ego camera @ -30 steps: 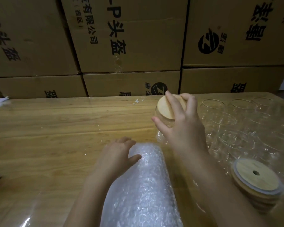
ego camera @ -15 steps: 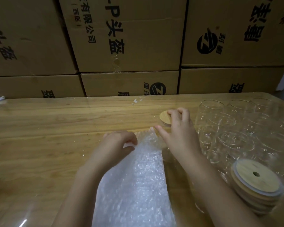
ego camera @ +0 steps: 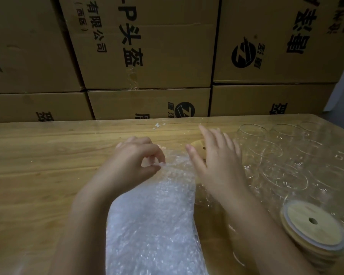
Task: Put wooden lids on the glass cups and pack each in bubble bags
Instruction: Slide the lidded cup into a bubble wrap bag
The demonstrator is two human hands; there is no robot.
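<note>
A stack of bubble bags [ego camera: 153, 219] lies on the wooden table [ego camera: 38, 165] in front of me. My left hand [ego camera: 131, 165] pinches the top edge of the uppermost bag between thumb and fingers. My right hand [ego camera: 216, 159] is above the lidded glass cup [ego camera: 199, 147], fingers straight and spread; only a bit of the wooden lid shows beside the hand. Several empty glass cups [ego camera: 266, 155] stand to the right. A stack of wooden lids [ego camera: 316, 227] with centre holes sits at the near right.
Cardboard boxes [ego camera: 147, 56] are stacked against the far edge of the table. A clear plastic sheet covers the tabletop. The left half of the table is bare wood.
The right hand set the lidded cup down by the bag's mouth and its fingers straightened off the lid. The left hand went from resting on the bags to pinching the top bag's edge.
</note>
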